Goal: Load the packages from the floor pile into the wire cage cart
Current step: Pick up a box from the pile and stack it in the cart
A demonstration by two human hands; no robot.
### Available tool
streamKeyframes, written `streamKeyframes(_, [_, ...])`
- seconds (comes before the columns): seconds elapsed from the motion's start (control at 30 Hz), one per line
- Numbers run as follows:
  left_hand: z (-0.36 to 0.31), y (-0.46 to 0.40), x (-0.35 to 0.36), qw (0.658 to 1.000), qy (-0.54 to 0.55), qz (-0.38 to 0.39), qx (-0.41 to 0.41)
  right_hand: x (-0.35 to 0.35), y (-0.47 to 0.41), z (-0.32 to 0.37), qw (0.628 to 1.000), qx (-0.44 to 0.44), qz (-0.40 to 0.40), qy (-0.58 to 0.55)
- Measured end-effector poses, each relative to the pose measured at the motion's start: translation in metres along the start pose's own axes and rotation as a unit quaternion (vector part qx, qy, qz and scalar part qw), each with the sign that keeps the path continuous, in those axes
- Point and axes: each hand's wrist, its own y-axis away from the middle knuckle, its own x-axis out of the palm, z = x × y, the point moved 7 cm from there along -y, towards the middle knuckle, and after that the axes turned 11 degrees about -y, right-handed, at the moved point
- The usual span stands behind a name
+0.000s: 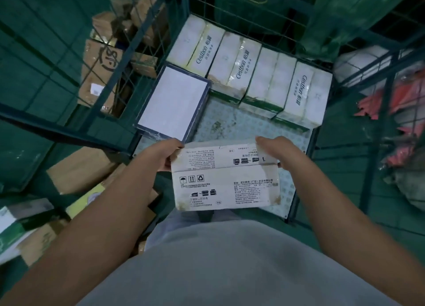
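Note:
I hold a white printed carton (224, 179) in front of me, over the near edge of the wire cage cart (299, 190). My left hand (164, 155) grips its left end and my right hand (274, 150) grips its right end. Inside the cart, a row of white Cestbon cartons (248, 75) lines the far side. A flat dark-edged box with a white top (173, 102) lies at the cart's left. The cart's pale patterned floor (232, 123) shows between them.
Brown cardboard boxes (101, 75) fill a neighbouring wire cage on the left. More cartons (76, 174) lie on the floor at my lower left. Green sacks (345, 13) and red-and-white bags (395, 103) sit behind mesh on the right.

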Motion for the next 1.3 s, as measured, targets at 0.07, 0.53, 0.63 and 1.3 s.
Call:
streamKeyframes(0.07, [-0.008,-0.006,0.001,1.0,-0.01,0.019,0.001,0.0,-0.001,-0.002,1.0,0.005,-0.011,-0.009])
streamKeyframes(0.53, [-0.091,-0.086,0.035,0.995,-0.084,0.031,0.048,0.007,-0.082,-0.05,0.98,0.051,-0.043,-0.19])
streamKeyframes(0.63, [-0.109,-0.116,0.045,0.994,-0.089,0.042,0.055,0.012,-0.119,-0.052,0.976,0.046,-0.038,-0.208])
streamKeyframes(1.3, [-0.017,-0.366,0.066,0.998,0.056,-0.031,-0.03,0.229,-0.307,-0.144,0.835,0.274,0.071,-0.471])
